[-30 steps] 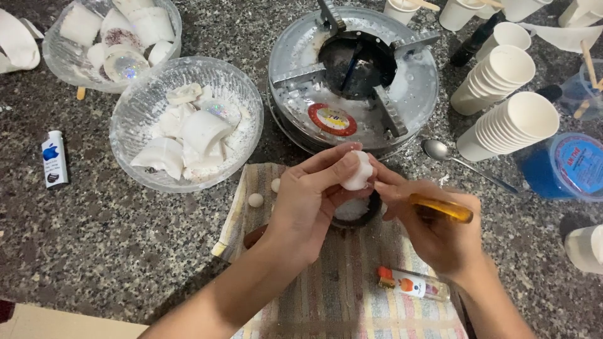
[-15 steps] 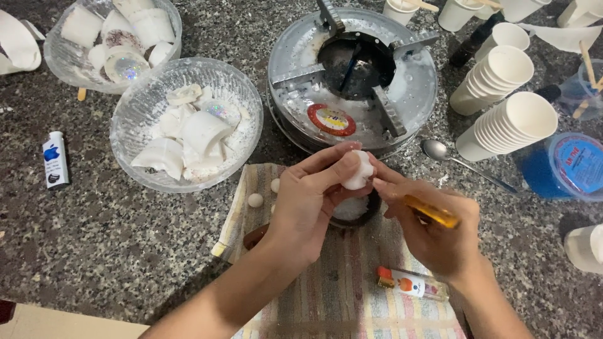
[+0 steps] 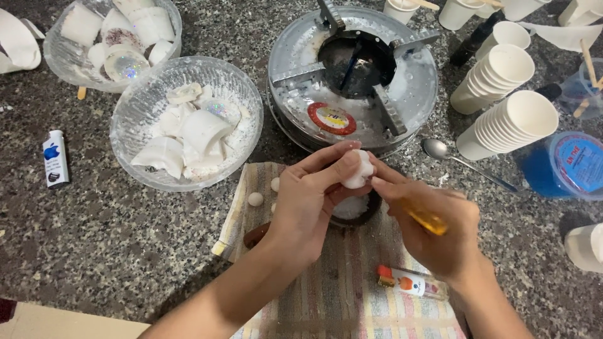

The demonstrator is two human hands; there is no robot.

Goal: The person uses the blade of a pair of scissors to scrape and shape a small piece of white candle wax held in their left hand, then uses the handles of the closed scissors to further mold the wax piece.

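**A:** Speckled grey granite counter (image 3: 119, 251), cluttered. Work sits on a striped woven cloth (image 3: 352, 295), just in front of a round steel burner ring with a black centre (image 3: 352, 69).

**B:** Hands?

**A:** Left hand (image 3: 308, 201) pinches a small white rounded lump (image 3: 357, 169) between thumb and fingers, right over a small dark dish of white powder (image 3: 355, 210). Right hand (image 3: 433, 229) is closed round an amber-handled tool (image 3: 427, 220); tip touches the lump, or near enough. Tip itself is hidden.

**B:** Doing it well?

**A:** My read: light pinch, lump looks soft. Keep it over the dish so crumbs drop in. Short strokes, away from the left thumb.

**B:** Hazards?

**A:** Glass bowl of white moulded pieces (image 3: 185, 125) just left of the cloth, stacked white paper cups (image 3: 509, 119) to the right. Elbows in.
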